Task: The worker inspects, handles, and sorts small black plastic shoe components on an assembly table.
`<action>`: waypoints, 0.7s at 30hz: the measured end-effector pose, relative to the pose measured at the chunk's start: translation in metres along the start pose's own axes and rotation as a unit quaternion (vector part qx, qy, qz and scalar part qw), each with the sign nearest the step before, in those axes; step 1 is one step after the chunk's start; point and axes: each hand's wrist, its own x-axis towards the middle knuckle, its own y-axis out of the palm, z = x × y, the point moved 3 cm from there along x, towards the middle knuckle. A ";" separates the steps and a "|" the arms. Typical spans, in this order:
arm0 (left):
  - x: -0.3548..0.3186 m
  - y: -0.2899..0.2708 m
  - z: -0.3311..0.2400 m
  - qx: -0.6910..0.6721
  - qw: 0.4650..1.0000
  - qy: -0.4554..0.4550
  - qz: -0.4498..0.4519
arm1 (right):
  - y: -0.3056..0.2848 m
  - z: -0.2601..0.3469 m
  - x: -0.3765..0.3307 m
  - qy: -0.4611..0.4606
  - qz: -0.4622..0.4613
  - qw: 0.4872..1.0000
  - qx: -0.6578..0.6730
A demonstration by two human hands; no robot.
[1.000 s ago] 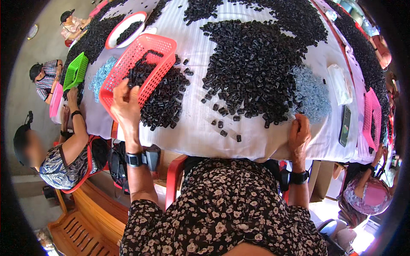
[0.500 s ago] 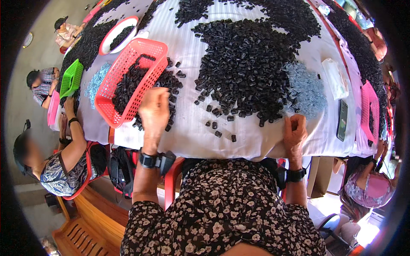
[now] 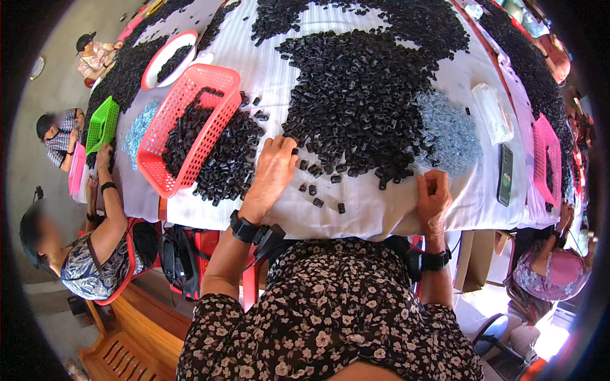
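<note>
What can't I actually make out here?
Head view: the floor of the red basket, under heaped black pieces.
Head view: whether the left hand grips a black piece; its back hides the palm.
Head view: anything inside the right hand, behind its curled fingers.
Head view: exact shape of the bluish bits, too small.
Head view: the far end of the table, cut off by the top edge.

A plain grey-beige wall point(image 3: 63, 70) rises at the far left, bearing a small round pale disc point(image 3: 37, 68). Below stands a varnished orange-brown wooden bench point(image 3: 145, 319) with a slotted surface. A red plastic chair point(image 3: 250, 289) stands by a white-cloth-covered table point(image 3: 375, 216). Bright white light point(image 3: 551, 340) glares at lower right.
</note>
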 end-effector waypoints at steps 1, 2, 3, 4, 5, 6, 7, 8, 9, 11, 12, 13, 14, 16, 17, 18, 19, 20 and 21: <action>0.001 0.002 0.001 -0.001 1.000 0.001 0.001 | 0.000 0.001 0.000 -0.006 0.002 1.000 -0.006; 0.002 0.004 0.002 -0.003 1.000 0.000 -0.007 | -0.001 0.001 0.001 -0.004 0.001 1.000 -0.007; 0.003 0.006 0.004 -0.004 1.000 -0.001 -0.016 | 0.000 0.001 0.001 -0.005 -0.005 1.000 -0.004; 0.004 0.007 0.004 -0.008 1.000 0.003 -0.017 | -0.001 0.000 0.002 -0.006 -0.011 1.000 0.000; 0.004 0.008 0.004 -0.008 1.000 0.004 -0.016 | -0.001 -0.001 0.001 -0.005 -0.011 1.000 -0.001; 0.003 0.008 0.004 -0.002 1.000 0.003 -0.021 | -0.002 -0.001 0.001 -0.006 -0.009 1.000 -0.006; 0.003 0.008 0.004 0.004 1.000 0.003 -0.027 | -0.002 -0.002 0.001 -0.007 -0.007 1.000 -0.011; 0.002 0.008 0.006 0.004 1.000 0.003 -0.027 | -0.002 -0.002 0.001 -0.007 -0.007 1.000 -0.011; 0.002 0.006 0.007 -0.005 0.998 0.013 -0.059 | -0.003 -0.001 0.002 -0.020 -0.013 1.000 -0.014; 0.001 0.001 0.008 -0.015 0.995 0.023 -0.093 | -0.004 -0.001 0.004 -0.034 -0.020 0.999 -0.018; 0.000 -0.002 0.009 -0.089 0.992 -0.044 -0.076 | -0.004 -0.003 0.003 -0.046 -0.030 0.998 -0.015; -0.001 -0.006 0.009 -0.161 0.979 -0.112 -0.060 | -0.004 -0.005 0.004 -0.060 -0.038 0.997 -0.012; -0.003 -0.013 0.005 -0.242 0.960 -0.123 -0.063 | -0.004 -0.006 0.004 -0.061 -0.039 0.997 -0.014; -0.005 -0.022 -0.002 -0.374 0.915 -0.145 -0.052 | -0.004 -0.003 0.005 -0.096 -0.056 0.993 -0.033; -0.006 -0.025 -0.005 -0.496 0.852 -0.163 -0.037 | -0.005 0.000 0.002 -0.098 -0.056 0.993 -0.035; -0.008 -0.031 -0.009 -0.524 0.838 -0.150 -0.014 | -0.004 0.002 -0.001 -0.031 -0.029 0.999 0.023; -0.011 -0.034 -0.012 -0.524 0.838 -0.150 -0.016 | -0.002 0.005 -0.003 0.037 -0.001 0.996 0.080; -0.014 -0.034 -0.016 -0.581 0.800 -0.153 0.003 | -0.001 0.014 -0.002 0.035 -0.001 0.996 0.080; -0.018 -0.035 -0.019 -0.635 0.757 -0.156 0.022 | 0.000 0.030 -0.002 0.031 0.026 0.988 0.151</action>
